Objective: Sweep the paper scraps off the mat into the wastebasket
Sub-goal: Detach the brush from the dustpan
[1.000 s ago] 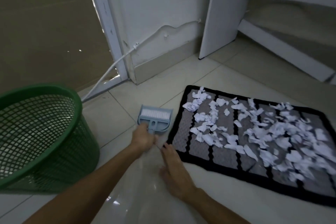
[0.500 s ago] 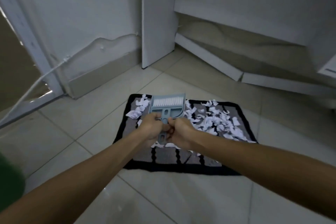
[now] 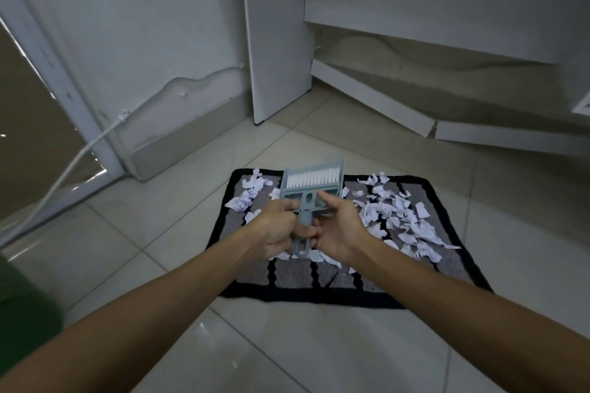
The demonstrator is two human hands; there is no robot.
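- The left hand (image 3: 277, 226) curls round the handle of a grey-blue dustpan-and-brush set (image 3: 311, 190), fingers wrapped over the stem near the pan's base.
- The right hand (image 3: 340, 230) pinches the lower handle with its fingertips, thumb raised and pointing up beside the pan; the two hands meet at the handle.
- The set stands upright above the hands, white bristles showing across its upper part.
- Beneath and beyond both hands lies the mat (image 3: 338, 284), grey with black wavy stripes and a black border, flat on the tiled floor (image 3: 178, 217).
- White paper scraps (image 3: 402, 217) lie thick on the mat to the right of the hands, with a smaller clump to the upper left of the left hand.
- The green wastebasket (image 3: 22, 303) shows only as a blurred edge far left of the left forearm.
- A white cable (image 3: 79, 153) runs down the wall well beyond the left hand.
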